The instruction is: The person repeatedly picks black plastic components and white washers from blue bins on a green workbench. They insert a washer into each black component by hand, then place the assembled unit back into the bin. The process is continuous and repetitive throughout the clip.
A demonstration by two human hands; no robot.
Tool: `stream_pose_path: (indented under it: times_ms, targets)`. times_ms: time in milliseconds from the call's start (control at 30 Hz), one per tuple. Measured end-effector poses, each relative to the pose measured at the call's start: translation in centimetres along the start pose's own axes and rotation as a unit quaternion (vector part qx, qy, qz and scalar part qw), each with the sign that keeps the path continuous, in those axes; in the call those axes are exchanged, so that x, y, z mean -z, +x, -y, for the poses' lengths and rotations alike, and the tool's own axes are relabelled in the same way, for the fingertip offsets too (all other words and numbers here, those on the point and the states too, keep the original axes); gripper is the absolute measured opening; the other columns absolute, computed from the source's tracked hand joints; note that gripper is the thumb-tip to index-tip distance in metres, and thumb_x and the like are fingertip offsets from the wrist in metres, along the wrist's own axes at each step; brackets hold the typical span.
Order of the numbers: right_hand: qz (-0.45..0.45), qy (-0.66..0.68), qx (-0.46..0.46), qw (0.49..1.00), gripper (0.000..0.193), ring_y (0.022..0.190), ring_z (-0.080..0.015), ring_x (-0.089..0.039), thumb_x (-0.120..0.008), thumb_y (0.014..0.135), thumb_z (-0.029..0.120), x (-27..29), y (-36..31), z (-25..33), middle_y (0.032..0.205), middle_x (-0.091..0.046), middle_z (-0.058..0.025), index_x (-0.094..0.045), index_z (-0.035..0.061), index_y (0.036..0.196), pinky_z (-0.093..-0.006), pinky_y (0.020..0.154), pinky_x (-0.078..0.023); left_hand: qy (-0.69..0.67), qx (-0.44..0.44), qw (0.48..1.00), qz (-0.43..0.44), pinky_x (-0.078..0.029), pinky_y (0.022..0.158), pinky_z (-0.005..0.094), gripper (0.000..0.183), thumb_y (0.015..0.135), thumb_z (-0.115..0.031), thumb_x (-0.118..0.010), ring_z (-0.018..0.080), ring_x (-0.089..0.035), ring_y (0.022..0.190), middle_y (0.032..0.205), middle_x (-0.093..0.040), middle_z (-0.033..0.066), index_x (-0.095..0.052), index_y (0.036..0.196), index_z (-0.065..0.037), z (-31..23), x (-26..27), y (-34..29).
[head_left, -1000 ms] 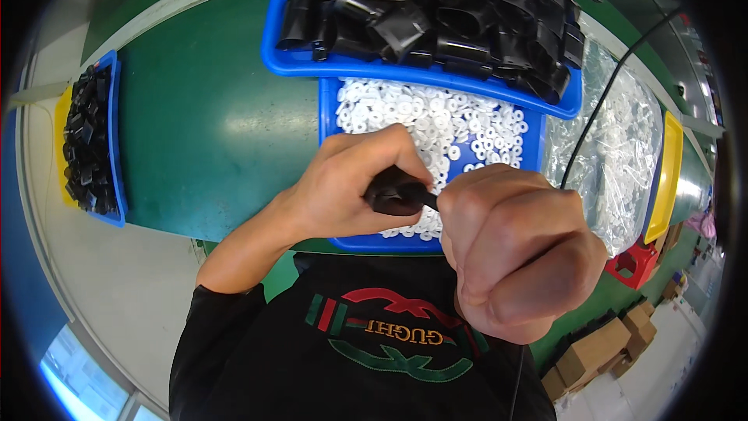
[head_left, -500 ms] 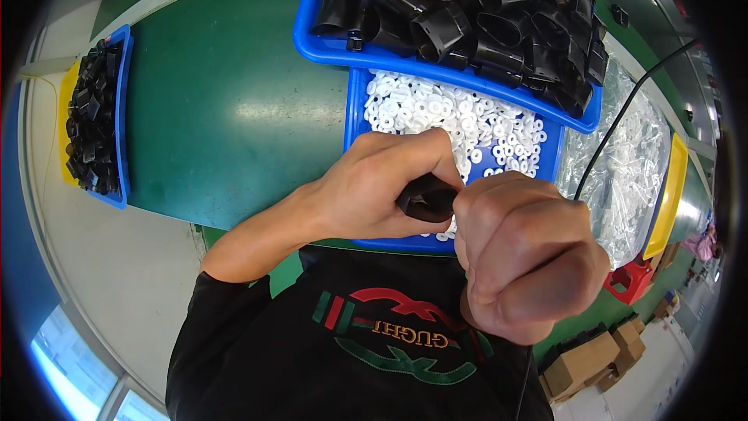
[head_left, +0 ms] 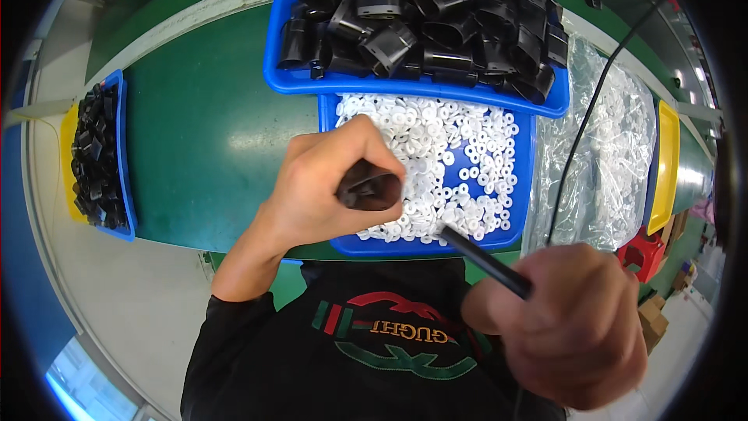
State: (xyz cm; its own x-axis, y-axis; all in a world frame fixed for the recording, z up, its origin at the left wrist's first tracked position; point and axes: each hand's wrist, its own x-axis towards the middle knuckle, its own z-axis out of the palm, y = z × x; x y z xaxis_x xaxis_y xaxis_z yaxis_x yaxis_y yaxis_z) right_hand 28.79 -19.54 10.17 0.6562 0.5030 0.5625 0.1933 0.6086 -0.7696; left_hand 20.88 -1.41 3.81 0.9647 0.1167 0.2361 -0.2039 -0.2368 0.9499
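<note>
My left hand [head_left: 308,179] is wrapped round a hollow black plastic sleeve [head_left: 366,187], its open end turned up. It is above the left part of a shallow blue tray [head_left: 524,187] of small white ring washers [head_left: 483,175]. My right hand [head_left: 576,323], a little blurred, is closed on a slim black rod [head_left: 485,261]. The rod's tip points up and left toward the washers, apart from the sleeve. What the fist hides of the rod cannot be seen.
A blue bin [head_left: 273,51] heaped with black sleeves overlaps the washer tray's far side. Clear plastic bags [head_left: 596,140] lie to the right, crossed by a black cable [head_left: 580,121]. Small black parts [head_left: 97,156] fill a bin at far left. A red stool [head_left: 643,256] stands right.
My right hand has drawn away from the sleeve, down and right, bringing the black rod into sight. My left hand has shifted left with the sleeve. The whole view has shifted slightly.
</note>
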Motion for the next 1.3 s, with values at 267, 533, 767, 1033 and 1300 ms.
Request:
stream_pose_path:
  times_ms: [267,533,767,1033,1300]
  targets:
    - [0.209,-0.540,-0.041,0.814,0.018,0.049,-0.0198,-0.052,-0.065,0.060,0.004,4.9,-4.1,-3.3,0.063,-0.048,-0.0053,-0.060,0.0048,0.077,-0.0321,0.041,-0.041,0.067,-0.052,0.993,-0.084,-0.047,0.060,0.0250,0.032,0.074,-0.016,-0.074,0.0127,-0.057,0.068,0.084,-0.061,0.0104,-0.054,0.095,-0.001,-0.4,1.6,-0.1]
    - [0.162,-0.631,-0.054,0.756,0.016,0.052,-0.0169,-0.058,-0.070,0.075,0.016,3.9,-6.9,-6.1,0.072,-0.051,-0.0033,-0.060,0.0067,0.083,-0.0311,0.046,-0.047,0.206,0.013,0.938,-0.279,-0.046,0.078,0.0305,0.045,0.094,-0.034,-0.058,0.0182,-0.058,0.090,0.106,-0.058,0.0127,-0.048,0.120,0.002,0.6,10.9,7.6]
    - [0.163,-0.599,-0.034,0.783,0.012,0.051,-0.0188,-0.058,-0.070,0.079,0.013,4.4,-7.8,-6.7,0.073,-0.051,-0.0044,-0.060,0.0081,0.084,-0.0311,0.045,-0.046,0.557,0.055,0.814,-0.159,-0.050,0.086,0.0409,0.044,0.083,-0.023,-0.071,0.0376,-0.063,0.099,0.106,-0.064,0.0246,-0.055,0.115,0.004,11.3,19.5,15.3]
    - [0.128,-0.550,-0.010,0.825,0.014,0.046,-0.0172,-0.057,-0.071,0.076,0.011,4.4,-7.4,-6.6,0.071,-0.049,-0.0039,-0.057,0.0085,0.080,-0.0310,0.042,-0.045,0.540,0.136,0.829,-0.062,-0.040,0.099,0.0432,0.050,0.083,-0.028,-0.069,0.0375,-0.051,0.115,0.119,-0.061,0.0195,-0.055,0.123,-0.002,13.5,20.3,17.8]
    - [0.137,-0.561,-0.022,0.816,0.015,0.047,-0.0180,-0.057,-0.070,0.072,0.012,4.4,-7.6,-6.9,0.069,-0.050,-0.0041,-0.055,0.0088,0.076,-0.0319,0.041,-0.044,0.216,0.075,0.971,-0.068,-0.048,0.081,0.0331,0.037,0.079,-0.016,-0.070,0.0207,-0.057,0.087,0.106,-0.063,0.0112,-0.065,0.113,-0.002,6.2,15.8,17.3]
